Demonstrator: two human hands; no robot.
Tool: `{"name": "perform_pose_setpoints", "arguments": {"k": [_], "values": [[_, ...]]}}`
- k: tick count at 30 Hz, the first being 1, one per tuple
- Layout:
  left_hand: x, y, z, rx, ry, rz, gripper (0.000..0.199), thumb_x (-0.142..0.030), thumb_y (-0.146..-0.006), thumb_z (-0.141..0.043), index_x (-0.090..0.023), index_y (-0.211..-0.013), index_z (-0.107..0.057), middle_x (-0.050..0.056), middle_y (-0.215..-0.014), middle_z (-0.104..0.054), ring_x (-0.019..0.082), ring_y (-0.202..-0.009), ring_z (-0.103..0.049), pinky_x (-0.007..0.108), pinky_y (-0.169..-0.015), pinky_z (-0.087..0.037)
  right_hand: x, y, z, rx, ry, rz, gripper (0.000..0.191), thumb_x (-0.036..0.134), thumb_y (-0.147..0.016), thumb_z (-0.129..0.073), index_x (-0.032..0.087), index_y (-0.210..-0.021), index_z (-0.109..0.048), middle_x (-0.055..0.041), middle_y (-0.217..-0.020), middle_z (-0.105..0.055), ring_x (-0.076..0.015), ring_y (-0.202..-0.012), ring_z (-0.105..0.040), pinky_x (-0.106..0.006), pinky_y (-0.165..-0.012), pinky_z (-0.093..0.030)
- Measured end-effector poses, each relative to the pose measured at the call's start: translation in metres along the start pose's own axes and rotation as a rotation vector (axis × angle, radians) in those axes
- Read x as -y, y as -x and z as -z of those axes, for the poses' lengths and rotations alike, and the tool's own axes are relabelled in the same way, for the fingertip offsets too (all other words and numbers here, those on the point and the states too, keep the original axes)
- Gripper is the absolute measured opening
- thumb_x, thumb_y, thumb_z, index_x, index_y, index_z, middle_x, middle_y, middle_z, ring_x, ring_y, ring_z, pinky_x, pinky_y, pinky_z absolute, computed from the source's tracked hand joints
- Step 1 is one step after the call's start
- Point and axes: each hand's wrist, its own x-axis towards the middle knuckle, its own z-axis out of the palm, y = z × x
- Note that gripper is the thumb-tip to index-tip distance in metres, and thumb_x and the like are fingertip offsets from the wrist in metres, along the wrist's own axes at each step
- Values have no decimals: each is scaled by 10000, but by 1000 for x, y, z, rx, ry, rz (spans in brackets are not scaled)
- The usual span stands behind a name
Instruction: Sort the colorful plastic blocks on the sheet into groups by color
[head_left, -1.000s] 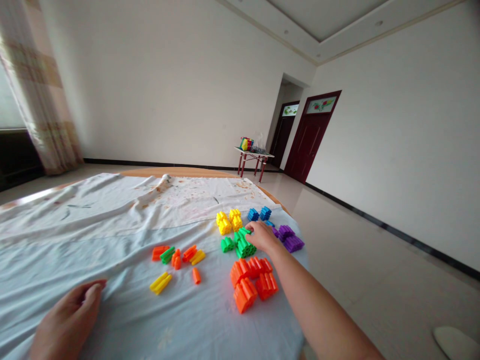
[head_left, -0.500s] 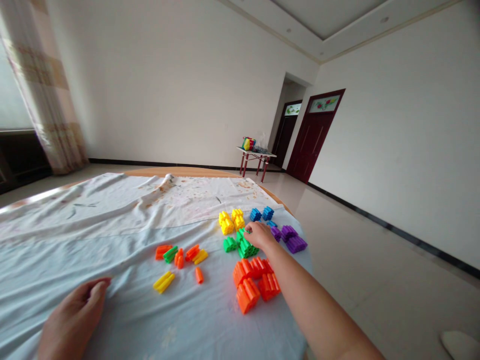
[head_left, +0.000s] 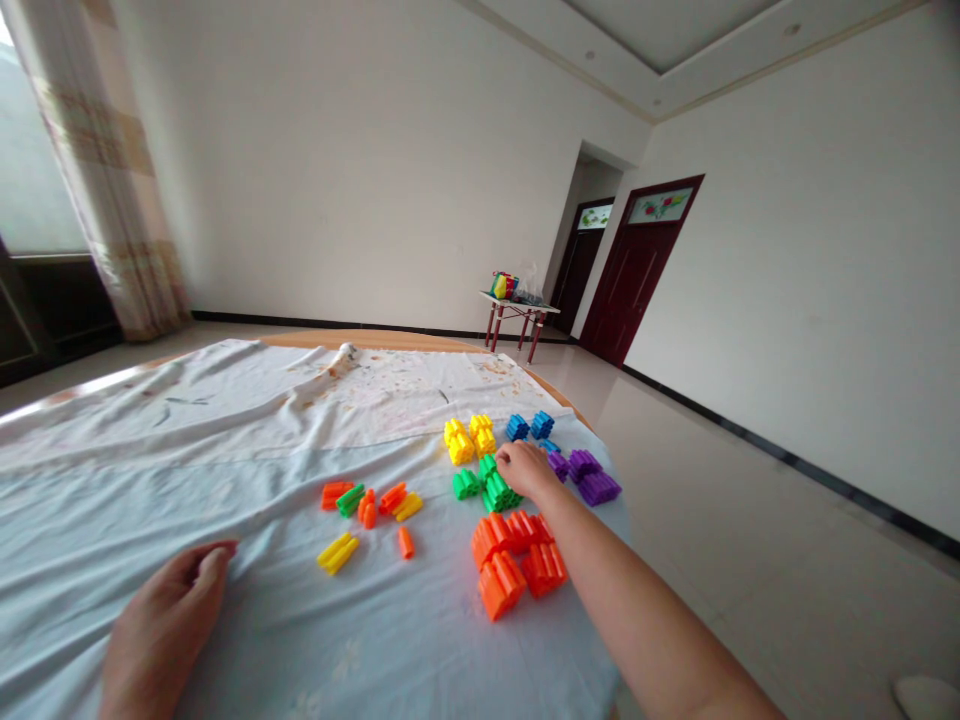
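Right hand (head_left: 527, 470) at green pieces (head_left: 498, 494)

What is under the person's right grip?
Green pieces show by the right grip's fingertips, and purple pieces show past its other side. Whatever lies directly beneath the palm is covered, so I cannot tell whether it holds a piece.

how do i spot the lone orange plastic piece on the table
Find the large orange plastic cluster on the cloth-covered table. To its left in the picture lies the small orange plastic piece. It lies alone, whereas the other loose orange pieces sit bunched farther back.
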Motion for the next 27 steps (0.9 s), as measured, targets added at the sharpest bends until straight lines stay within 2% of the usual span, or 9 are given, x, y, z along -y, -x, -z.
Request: {"name": "perform_pose_setpoints", "arguments": {"k": [3,6,10,13,15,18,22,27], "values": [[-6,3,2,46,35,50,441,-495,-787,-378,-223,-1001,-651,81,-993,-693,247,-940,-617,296,-715,-440,2,0,5,-22,-11,7,221,238,-878,-476,228,-939,-688,-63,-1020,-688,-210,-1013,-592,-326,-838,-381],[-14,7,5,38,51,55,426,-472,-792,-391,-211,-1009,-650,85,-1003,-691,237,-943,-611,284,-713,-434,11,4,17,-65,-38,50,223,238,-888,-472,224,-980,-674,-59,-1040,-677,-200,-1052,-569,-320,-870,-372],[-19,9,7,28,43,58,410,-451,-795,-416,-197,-1007,-659,76,-954,-698,218,-886,-616,265,-681,-426,43,18,36,-141,-195,272,191,195,-863,-512,194,-974,-667,-55,-1028,-672,-181,-1037,-567,-295,-904,-379],[-17,10,6,31,66,61,405,-446,-795,-423,-194,-1006,-659,71,-945,-694,212,-869,-615,264,-684,-426,78,36,39,-97,-299,470,182,193,-859,-531,183,-987,-660,-48,-1009,-666,-168,-1012,-566,-287,-920,-386],[-14,9,5,36,79,66,412,-453,-797,-413,-198,-1013,-655,71,-958,-690,215,-878,-613,272,-704,-431,102,46,32,-30,-326,559,179,208,-858,-545,196,-995,-660,-38,-1008,-664,-165,-1008,-561,-291,-918,-388],[-10,8,2,30,88,65,418,-461,-797,-397,-209,-1014,-650,68,-979,-688,217,-903,-611,279,-732,-435,132,53,12,44,-302,591,193,211,-851,-547,225,-1004,-662,-36,-1023,-663,-179,-1007,-551,-305,-894,-393],[-8,8,0,15,114,39,404,-458,-791,-398,-218,-985,-658,58,-971,-694,211,-911,-615,271,-732,-437,158,48,-16,40,-217,501,247,247,-846,-529,226,-1064,-644,-60,-1053,-655,-228,-1015,-528,-352,-845,-398],[-12,9,3,1,121,43,395,-453,-774,-415,-214,-951,-675,62,-931,-706,217,-867,-628,269,-686,-443,173,37,-38,30,-150,426,246,288,-823,-566,230,-1050,-640,-71,-1078,-647,-263,-1046,-497,-410,-866,-368]]}}
